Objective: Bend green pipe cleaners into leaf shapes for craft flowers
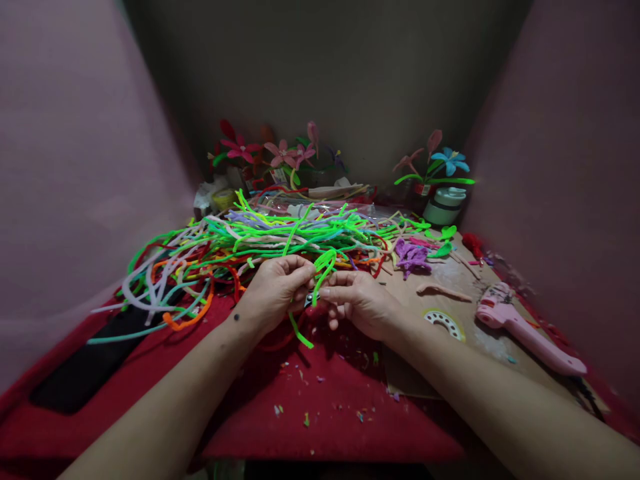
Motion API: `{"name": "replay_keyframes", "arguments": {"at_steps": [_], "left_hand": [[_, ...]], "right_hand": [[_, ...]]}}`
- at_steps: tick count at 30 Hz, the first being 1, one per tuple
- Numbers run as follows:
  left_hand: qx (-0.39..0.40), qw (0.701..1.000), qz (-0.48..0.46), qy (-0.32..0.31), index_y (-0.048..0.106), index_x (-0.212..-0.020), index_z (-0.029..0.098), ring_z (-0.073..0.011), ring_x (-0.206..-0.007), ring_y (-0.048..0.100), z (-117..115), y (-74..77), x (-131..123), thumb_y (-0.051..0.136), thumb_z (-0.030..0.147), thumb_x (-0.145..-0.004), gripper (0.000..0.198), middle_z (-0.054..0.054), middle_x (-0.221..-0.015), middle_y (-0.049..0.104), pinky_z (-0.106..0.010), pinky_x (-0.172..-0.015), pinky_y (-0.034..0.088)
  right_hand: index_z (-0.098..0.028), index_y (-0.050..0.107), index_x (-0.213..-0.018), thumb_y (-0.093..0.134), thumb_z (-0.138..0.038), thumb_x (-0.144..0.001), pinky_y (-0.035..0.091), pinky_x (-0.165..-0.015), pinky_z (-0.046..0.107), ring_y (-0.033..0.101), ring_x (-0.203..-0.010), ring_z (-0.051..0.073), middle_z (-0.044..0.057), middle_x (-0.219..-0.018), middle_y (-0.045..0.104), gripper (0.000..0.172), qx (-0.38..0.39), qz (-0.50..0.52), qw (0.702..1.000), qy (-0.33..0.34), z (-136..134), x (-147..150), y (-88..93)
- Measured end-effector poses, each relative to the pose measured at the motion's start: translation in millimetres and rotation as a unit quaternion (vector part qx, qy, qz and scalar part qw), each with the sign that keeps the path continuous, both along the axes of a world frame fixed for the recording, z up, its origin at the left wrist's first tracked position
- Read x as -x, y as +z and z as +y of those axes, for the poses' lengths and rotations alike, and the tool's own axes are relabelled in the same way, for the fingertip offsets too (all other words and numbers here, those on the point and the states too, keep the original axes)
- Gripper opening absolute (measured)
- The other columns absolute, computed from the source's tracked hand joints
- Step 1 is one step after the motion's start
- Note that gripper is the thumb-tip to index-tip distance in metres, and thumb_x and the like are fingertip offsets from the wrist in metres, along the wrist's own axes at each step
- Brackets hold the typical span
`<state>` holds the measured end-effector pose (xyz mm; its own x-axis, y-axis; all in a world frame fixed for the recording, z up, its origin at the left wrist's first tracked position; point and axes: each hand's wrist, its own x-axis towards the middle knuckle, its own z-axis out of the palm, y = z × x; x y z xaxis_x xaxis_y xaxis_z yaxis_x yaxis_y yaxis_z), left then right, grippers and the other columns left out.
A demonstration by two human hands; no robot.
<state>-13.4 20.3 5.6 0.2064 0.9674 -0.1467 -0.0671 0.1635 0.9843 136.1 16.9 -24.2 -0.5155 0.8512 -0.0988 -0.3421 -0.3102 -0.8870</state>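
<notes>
My left hand (274,289) and my right hand (358,301) meet over the red cloth (310,400), both pinching a bright green pipe cleaner (324,265) bent into a loop between them. One end of it hangs down below my left hand. A large heap of pipe cleaners (250,247) in green, white, orange, red and purple lies just beyond my hands.
A pink glue gun (525,330) lies on brown cardboard (450,280) at the right, near a purple pipe-cleaner shape (411,257) and green leaves (443,241). Finished pipe-cleaner flowers (280,155) and a blue flower (450,160) stand at the back. Pink walls close in on both sides.
</notes>
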Motion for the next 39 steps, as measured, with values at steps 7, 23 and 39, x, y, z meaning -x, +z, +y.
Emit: {"name": "replay_keyframes", "arguments": {"at_steps": [7,23,39], "left_hand": [[-0.016,0.999,0.047,0.007,0.052,-0.068,0.014,-0.0021,-0.036,0.037,-2.6,-0.3,-2.9,0.062,0.032,-0.071,0.02,0.005,-0.052,0.05,-0.013,-0.034,0.027],[-0.143,0.976,0.158,0.051,0.053,-0.071,0.014,-0.0042,-0.04,0.039,-5.1,-2.8,-5.9,0.057,0.027,-0.072,0.014,0.005,-0.052,0.048,-0.016,-0.038,0.032],[-0.2,0.952,0.222,0.066,0.056,-0.069,0.016,-0.0062,-0.036,0.044,-9.5,-12.4,-11.3,0.055,0.029,-0.075,0.014,0.005,-0.047,0.054,-0.017,-0.039,0.034]], "right_hand": [[-0.012,0.054,-0.071,0.067,-0.019,-0.066,0.044,-0.034,0.018,0.049,-0.039,0.007,-0.001,-0.055,0.059,0.016,0.03,-0.002,1.0,-0.006,-0.1,1.4,1.9],[-0.017,0.055,-0.075,0.06,-0.022,-0.073,0.049,-0.055,0.023,0.06,-0.055,0.01,-0.001,-0.066,0.063,0.008,-0.23,-0.104,0.926,-0.28,-4.6,-1.4,9.8],[-0.017,0.06,-0.07,0.055,-0.019,-0.073,0.043,-0.055,0.023,0.053,-0.055,0.01,-0.002,-0.062,0.058,0.006,-0.29,-0.186,0.906,-0.244,-3.3,-0.7,2.8]]}}
